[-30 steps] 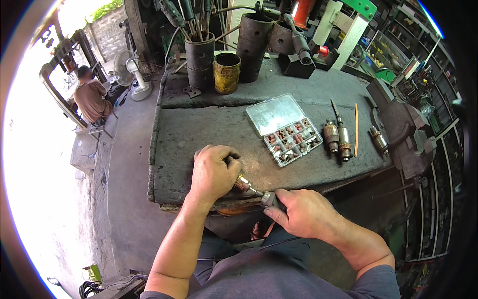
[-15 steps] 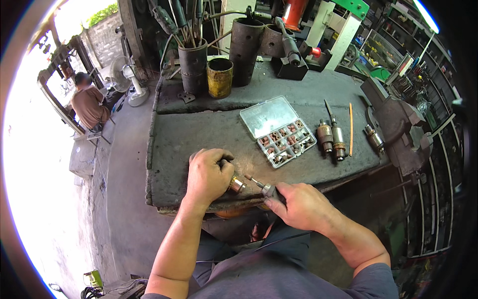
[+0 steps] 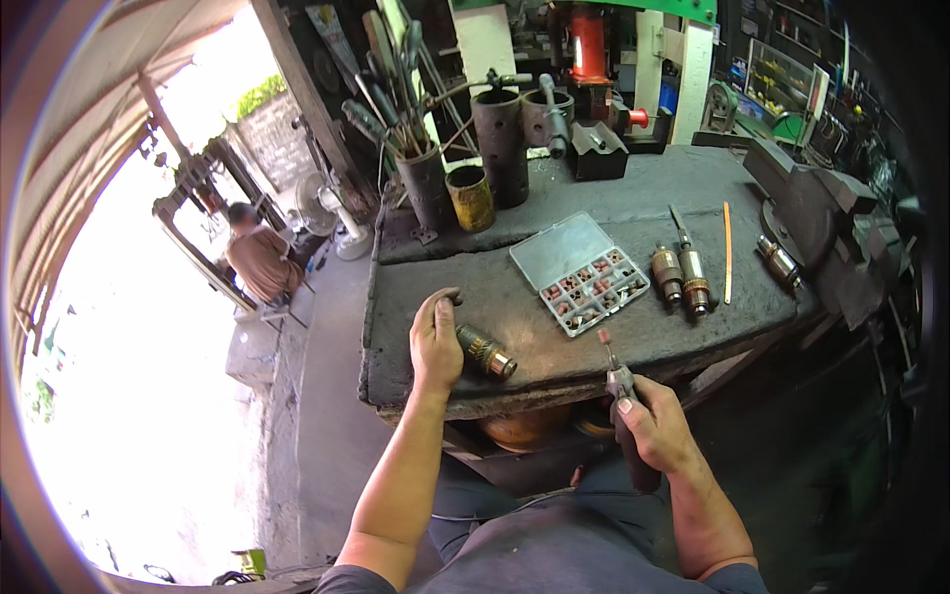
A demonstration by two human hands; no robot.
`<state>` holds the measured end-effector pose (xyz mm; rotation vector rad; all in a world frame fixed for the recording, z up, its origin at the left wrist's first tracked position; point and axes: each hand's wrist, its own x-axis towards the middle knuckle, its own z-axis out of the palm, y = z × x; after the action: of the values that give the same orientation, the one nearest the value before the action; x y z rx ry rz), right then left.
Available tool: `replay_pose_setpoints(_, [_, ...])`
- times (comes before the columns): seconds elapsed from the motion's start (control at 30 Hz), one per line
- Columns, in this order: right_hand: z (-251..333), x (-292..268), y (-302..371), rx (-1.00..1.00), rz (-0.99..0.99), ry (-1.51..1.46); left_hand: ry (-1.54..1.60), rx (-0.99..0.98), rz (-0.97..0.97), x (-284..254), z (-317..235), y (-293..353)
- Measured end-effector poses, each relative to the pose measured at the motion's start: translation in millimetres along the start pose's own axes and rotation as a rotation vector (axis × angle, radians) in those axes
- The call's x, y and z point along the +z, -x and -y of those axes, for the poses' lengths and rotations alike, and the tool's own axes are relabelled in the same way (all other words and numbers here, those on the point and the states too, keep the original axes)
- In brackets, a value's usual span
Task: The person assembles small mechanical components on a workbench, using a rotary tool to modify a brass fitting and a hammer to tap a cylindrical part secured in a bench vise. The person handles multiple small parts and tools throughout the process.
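My left hand (image 3: 435,342) stands on edge on the dark workbench, fingers loosely curved and apart from the thumb. Just right of it lies a motor armature (image 3: 483,350) with a copper-coloured end. In my right hand (image 3: 657,424) is a rotary grinder (image 3: 625,406), pointing up and away, with a small reddish grinding bit (image 3: 605,338) at its tip. The bit is in the air below a clear compartment box (image 3: 595,323). That box has its lid laid back and holds several small reddish and metal bits.
Right of the box lie two armatures (image 3: 667,273), a thin orange strip (image 3: 727,252) and another armature (image 3: 780,262) beside a bench vise (image 3: 826,223). Metal canisters, one yellow (image 3: 469,201), stand at the back. A person (image 3: 262,259) sits near a fan (image 3: 332,213) at far left.
My left hand has uncurled and moved off the armature, which now shows whole. My right hand has swung the grinder right, its bit now pointing upward. The view has shifted.
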<state>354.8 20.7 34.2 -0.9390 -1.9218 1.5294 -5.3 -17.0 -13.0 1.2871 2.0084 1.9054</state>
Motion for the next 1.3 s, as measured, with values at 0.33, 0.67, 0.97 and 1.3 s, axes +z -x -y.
replay_pose_setpoints(0.33, [-18,20,13,-0.218,-0.150,-0.307,-0.006,0.105,0.432,-16,-68,133])
replay_pose_setpoints(0.67, [38,35,-20,-0.570,-0.077,0.099,0.457,-0.293,0.452,-43,-79,174])
replay_pose_setpoints(0.97, [-24,-177,-109,0.014,-0.765,0.773,-0.651,-0.172,0.081,-122,-59,57])
replay_pose_setpoints(1.3, [-127,-274,-167,0.123,-0.681,1.255,-1.033,-0.212,0.285,-93,-41,-10])
